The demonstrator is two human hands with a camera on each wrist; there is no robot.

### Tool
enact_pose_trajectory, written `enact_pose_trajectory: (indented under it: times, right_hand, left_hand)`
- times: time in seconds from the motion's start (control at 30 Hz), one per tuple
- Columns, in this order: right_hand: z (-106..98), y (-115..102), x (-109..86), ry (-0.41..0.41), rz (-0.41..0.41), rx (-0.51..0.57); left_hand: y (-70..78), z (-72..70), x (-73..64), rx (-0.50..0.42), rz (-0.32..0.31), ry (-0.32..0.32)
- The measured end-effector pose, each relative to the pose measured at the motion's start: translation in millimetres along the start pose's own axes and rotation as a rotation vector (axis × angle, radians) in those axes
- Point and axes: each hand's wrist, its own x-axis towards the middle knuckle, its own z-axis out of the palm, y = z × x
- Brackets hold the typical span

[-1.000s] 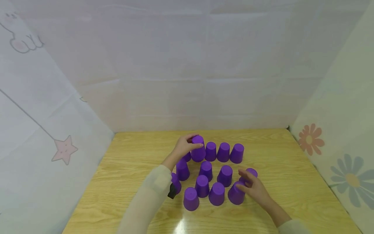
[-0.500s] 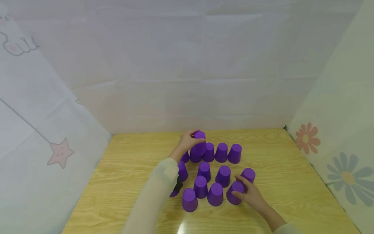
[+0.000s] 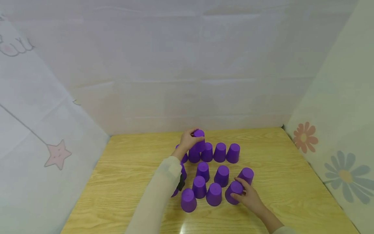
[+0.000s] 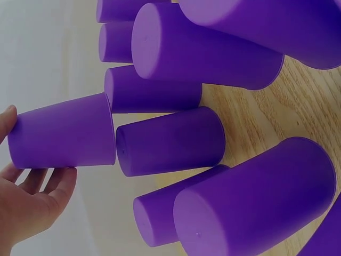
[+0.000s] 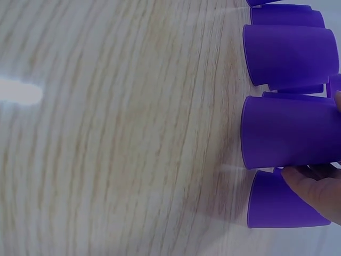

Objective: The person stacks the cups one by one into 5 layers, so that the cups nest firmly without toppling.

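- Foremost, 1 held purple cup [image 4: 63, 132]: inverted, closed end up, raised at the back row, its rim just above the closed ends of 2 neighbours; whether it touches them, cannot tell.
- Left hand [image 3: 188, 141]: holding that cup, thumb on 1 side, fingers on the opposite side, near the closed end. Likely reason: so high a hold leaves the rim free and the fingers clear of the row.
- Back row [image 3: 206, 152]: 5 inverted cups, side by side, the leftmost partly covered by the left hand. Such close spacing presumably leaves little gap for a rim to slip into.
- Right hand [image 3: 250, 199]: thumb and fingers curved round 1 front-right cup [image 5: 290, 132], which appears to stand inverted on the surface. Narrow end up, the cup suits a hold from above.
- Cup beyond the right hand [image 3: 246, 175]: 1, inverted, partly hidden by the cup in that hand.
- Middle cups [image 3: 221, 176]: 2, inverted, apart from each other.
- Front cups [image 3: 214, 194]: 3, inverted, closely grouped.
- Left-side cups [image 3: 183, 169]: 2, largely hidden by the left sleeve [image 3: 157, 191].
- Surface [image 3: 131, 175]: wood-grained, flat, presumably why the cups stand steady on their wide rims.
- Backdrop [image 3: 204, 65]: pale, creased, behind everything.
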Motion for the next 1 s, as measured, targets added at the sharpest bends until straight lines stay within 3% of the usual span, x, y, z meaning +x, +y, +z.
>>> enact_pose_trajectory:
  times: [0.27,0.53,1.0]
  right_hand:
    - [1,2,-2.0,0.036,0.011,0.020]
    - [2,5,-4.6,0.062,-0.020,0.009]
    - [2,7,-8.7,0.053,0.013,0.058]
  left_hand:
    - [-5.2,4.3,3.4,-0.025,-0.011,0.000]
    - [-11.2,5.7,5.4,0.008,-0.008,0.003]
    - [-7.2,6.5,7.1,-0.007,0.003,-0.018]
